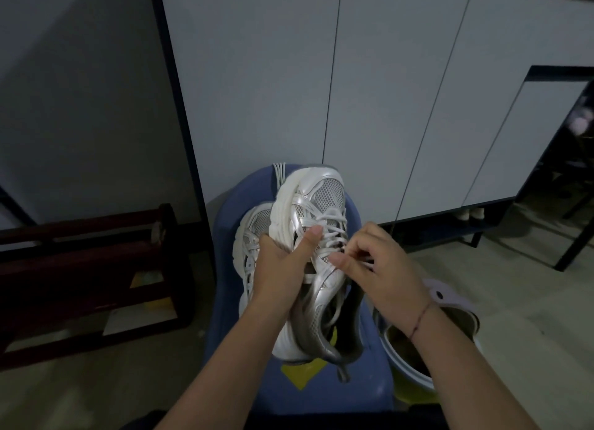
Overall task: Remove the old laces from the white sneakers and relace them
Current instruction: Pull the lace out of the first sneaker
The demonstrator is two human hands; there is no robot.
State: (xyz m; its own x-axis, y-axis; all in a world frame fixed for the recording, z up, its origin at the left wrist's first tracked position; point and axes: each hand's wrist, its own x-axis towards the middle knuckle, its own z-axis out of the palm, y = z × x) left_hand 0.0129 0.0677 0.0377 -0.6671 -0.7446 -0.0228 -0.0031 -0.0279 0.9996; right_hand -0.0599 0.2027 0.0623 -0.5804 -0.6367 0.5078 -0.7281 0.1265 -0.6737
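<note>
A white and silver sneaker (316, 204) is held up, toe away from me, above a blue stool (353, 394). My left hand (283, 265) grips its left side, thumb pressed on the upper by the eyelets. My right hand (376, 265) pinches a white lace (334, 233) at the lower eyelets; the lace crosses the upper rows. The second white sneaker (254, 227) lies on the stool to the left, partly hidden behind my left hand. A bundle of white laces (279, 172) hangs over the stool's far edge.
A dark wooden rack (90, 268) stands on the left. White cabinet doors (321, 92) fill the background, with a low shelf holding shoes at right. A round tub (411, 375) and a lilac clog (440, 296) sit beside the stool on the right.
</note>
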